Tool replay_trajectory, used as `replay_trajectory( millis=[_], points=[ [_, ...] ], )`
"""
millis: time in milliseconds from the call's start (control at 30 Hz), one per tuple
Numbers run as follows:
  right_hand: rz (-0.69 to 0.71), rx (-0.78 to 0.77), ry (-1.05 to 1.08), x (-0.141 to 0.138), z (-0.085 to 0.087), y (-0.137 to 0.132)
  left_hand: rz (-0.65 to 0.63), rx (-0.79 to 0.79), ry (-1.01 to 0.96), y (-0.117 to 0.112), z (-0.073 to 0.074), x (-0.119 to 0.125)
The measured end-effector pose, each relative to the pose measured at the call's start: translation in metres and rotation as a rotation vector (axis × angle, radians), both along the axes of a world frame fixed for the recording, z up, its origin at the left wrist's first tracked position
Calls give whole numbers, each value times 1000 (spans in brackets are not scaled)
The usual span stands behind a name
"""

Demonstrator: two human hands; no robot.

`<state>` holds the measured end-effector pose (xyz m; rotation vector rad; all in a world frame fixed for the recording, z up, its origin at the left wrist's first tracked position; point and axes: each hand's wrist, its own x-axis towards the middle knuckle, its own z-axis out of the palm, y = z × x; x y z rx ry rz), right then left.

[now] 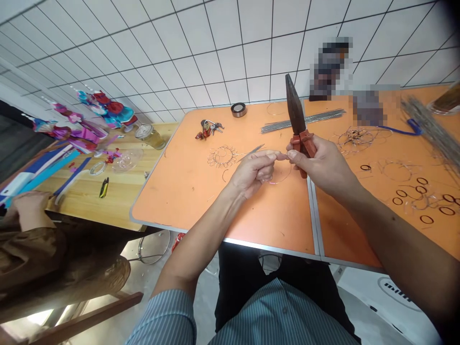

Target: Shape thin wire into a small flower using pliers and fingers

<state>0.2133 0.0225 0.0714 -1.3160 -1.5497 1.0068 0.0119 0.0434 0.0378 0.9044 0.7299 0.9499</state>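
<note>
My left hand (254, 173) is closed in a pinch on a thin wire (283, 181), which curves in a loop below my fingers. My right hand (325, 160) grips red-handled pliers (296, 110) upright, jaws pointing up. Its thumb and a finger also meet the wire close to my left fingertips. Left of my hands, a ring of looped wire (222, 156) lies on the orange table. A thin pointed metal piece (256, 149) lies just behind my left hand.
On the orange table (187, 191) are black tape (238, 109), keys (210, 128), a bundle of metal rods (305, 120), tangled wire (355, 136) and several small dark rings (426, 219). On the wooden table (122, 201) at left stand colourful dolls (108, 108) and a jar (149, 136). Another person's hand (30, 208) rests there.
</note>
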Motion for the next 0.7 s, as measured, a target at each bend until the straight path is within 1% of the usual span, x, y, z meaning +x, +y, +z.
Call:
replay_trajectory(
  millis=[133,233,367,500,700],
  points=[
    [-2,-27,24,8,3,-2,28,12,-1,2,-1,-1],
    [10,-32,-12,14,7,-5,38,26,-16,4,-3,-1],
    [38,-40,-47,22,12,-11,82,22,22,5,-2,-2],
    [56,-53,-85,30,13,-19,91,44,35,5,0,-3],
    [188,-181,-120,44,13,-34,90,109,33,6,-3,-4]
  ],
)
